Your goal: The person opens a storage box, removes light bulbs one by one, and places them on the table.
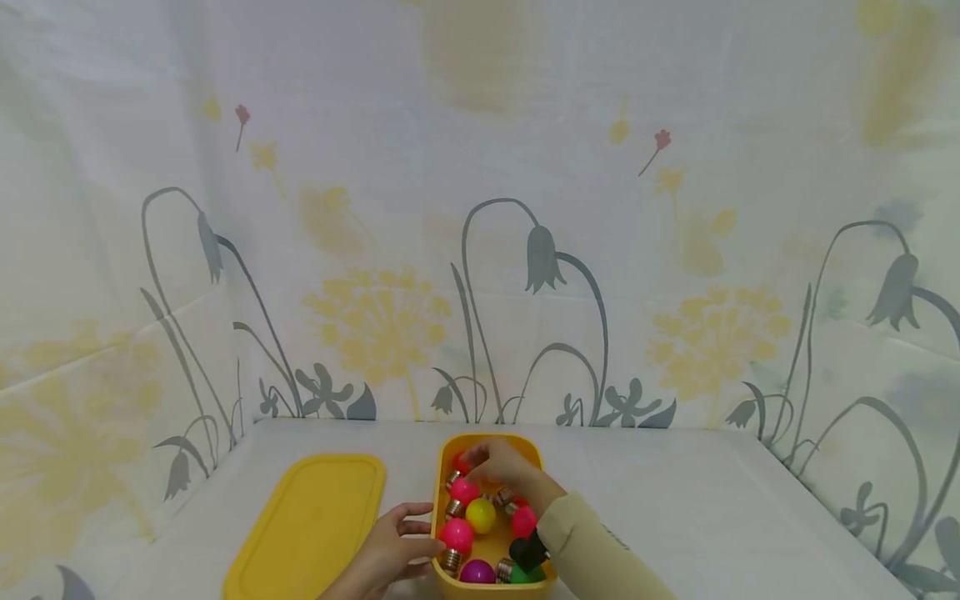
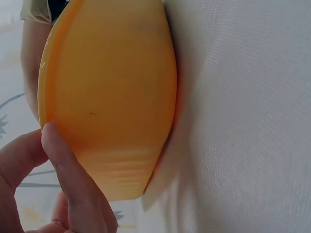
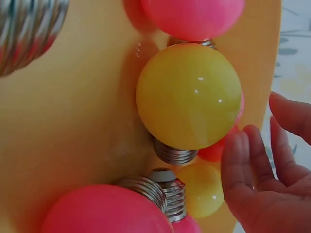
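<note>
While the left hand (image 1: pixel 390 543) rests its fingertips against the left side of the yellow tub (image 1: pixel 491 591), the right hand (image 1: pixel 504 463) dips into that tub's far end. The right grip looks apart to me: in the right wrist view there's a clear gap between the thumb and the loosely bent fingers, so it isn't clamped on any bulb. Left grip's apart too, digits kinda spread and just touching the tub at its rim.

The bulbs are all inside the tub, with metal screw bases on the ones you can see properly. A red bulb (image 1: pixel 460 463) sits at the far end near the right hand, then a pink bulb (image 1: pixel 463 492), with a yellow bulb (image 1: pixel 481 517) around the tub's middle. Another pink one (image 1: pixel 456 536) is by the tub's left wall, and a purple bulb (image 1: pixel 477 572) and green bulb (image 1: pixel 528 575) are at its near end.

The yellow lid (image 1: pixel 307 525) lies flat on the white tabletop (image 1: pixel 675 500), left of the tub. Flowery cloth (image 1: pixel 510 158) hangs behind the tub.
</note>
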`<state>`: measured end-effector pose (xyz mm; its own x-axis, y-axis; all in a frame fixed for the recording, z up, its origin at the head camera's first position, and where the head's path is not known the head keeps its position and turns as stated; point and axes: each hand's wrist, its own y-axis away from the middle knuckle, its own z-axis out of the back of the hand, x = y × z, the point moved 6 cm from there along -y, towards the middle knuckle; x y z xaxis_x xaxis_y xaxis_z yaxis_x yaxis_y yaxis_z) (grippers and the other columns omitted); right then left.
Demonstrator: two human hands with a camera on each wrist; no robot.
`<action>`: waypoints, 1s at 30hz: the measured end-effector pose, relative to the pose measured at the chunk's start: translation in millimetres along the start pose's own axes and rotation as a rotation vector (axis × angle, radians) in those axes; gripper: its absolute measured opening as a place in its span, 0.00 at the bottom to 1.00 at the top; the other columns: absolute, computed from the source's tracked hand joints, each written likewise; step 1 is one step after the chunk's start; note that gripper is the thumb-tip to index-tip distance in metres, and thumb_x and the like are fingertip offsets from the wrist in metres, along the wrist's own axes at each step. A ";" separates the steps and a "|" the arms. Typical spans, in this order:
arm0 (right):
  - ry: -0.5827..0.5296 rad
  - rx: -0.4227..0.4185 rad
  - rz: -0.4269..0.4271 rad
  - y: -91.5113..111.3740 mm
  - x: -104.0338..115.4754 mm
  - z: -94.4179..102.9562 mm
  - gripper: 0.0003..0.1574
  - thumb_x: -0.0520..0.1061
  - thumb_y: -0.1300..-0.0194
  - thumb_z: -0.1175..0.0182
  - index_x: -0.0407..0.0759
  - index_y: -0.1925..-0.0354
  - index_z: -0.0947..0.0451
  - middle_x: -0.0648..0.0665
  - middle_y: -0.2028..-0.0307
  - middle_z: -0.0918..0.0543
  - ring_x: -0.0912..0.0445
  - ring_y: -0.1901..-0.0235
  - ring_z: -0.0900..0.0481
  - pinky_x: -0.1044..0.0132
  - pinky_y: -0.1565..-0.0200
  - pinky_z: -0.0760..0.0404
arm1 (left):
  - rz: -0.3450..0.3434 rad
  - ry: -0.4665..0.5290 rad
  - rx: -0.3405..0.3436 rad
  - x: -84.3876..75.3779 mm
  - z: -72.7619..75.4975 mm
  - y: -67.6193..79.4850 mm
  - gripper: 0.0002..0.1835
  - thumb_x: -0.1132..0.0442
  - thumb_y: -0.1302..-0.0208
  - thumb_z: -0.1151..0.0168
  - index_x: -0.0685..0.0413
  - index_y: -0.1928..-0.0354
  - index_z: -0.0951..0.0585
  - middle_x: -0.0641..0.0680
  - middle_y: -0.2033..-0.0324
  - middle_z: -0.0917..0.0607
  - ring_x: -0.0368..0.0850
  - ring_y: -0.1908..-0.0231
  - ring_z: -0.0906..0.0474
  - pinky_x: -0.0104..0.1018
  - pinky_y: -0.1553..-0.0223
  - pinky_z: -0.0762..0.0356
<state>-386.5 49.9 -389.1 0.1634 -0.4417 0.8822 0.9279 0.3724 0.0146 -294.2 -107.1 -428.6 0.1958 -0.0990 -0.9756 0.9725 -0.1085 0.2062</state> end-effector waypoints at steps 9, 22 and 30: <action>0.046 0.059 -0.055 -1.4 -7.8 -10.4 0.16 0.31 0.50 0.36 0.33 0.59 0.22 0.43 0.65 0.23 0.50 0.69 0.28 0.58 0.63 0.21 | 0.004 -0.012 -0.005 -1.0 2.0 -1.1 0.32 0.68 0.49 0.30 0.67 0.42 0.33 0.60 0.61 0.24 0.45 0.70 0.23 0.40 0.66 0.18; 0.061 0.088 -0.119 2.6 -10.1 -18.3 0.17 0.33 0.52 0.32 0.39 0.60 0.18 0.45 0.66 0.22 0.50 0.70 0.27 0.60 0.67 0.21 | 0.009 -0.002 0.013 2.0 0.4 -2.2 0.32 0.68 0.48 0.31 0.67 0.42 0.33 0.60 0.61 0.24 0.46 0.69 0.24 0.41 0.65 0.19; 0.009 0.122 -0.085 6.4 1.3 -10.2 0.13 0.32 0.48 0.35 0.36 0.60 0.20 0.44 0.65 0.21 0.50 0.67 0.26 0.53 0.58 0.22 | -0.003 0.013 0.018 2.2 0.5 -1.9 0.32 0.68 0.48 0.31 0.68 0.42 0.34 0.59 0.62 0.24 0.45 0.71 0.24 0.39 0.66 0.18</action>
<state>-377.0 43.3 -392.7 0.0892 -0.4827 0.8712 0.8912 0.4293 0.1467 -295.6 -107.5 -431.0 0.1949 -0.0853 -0.9771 0.9706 -0.1268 0.2047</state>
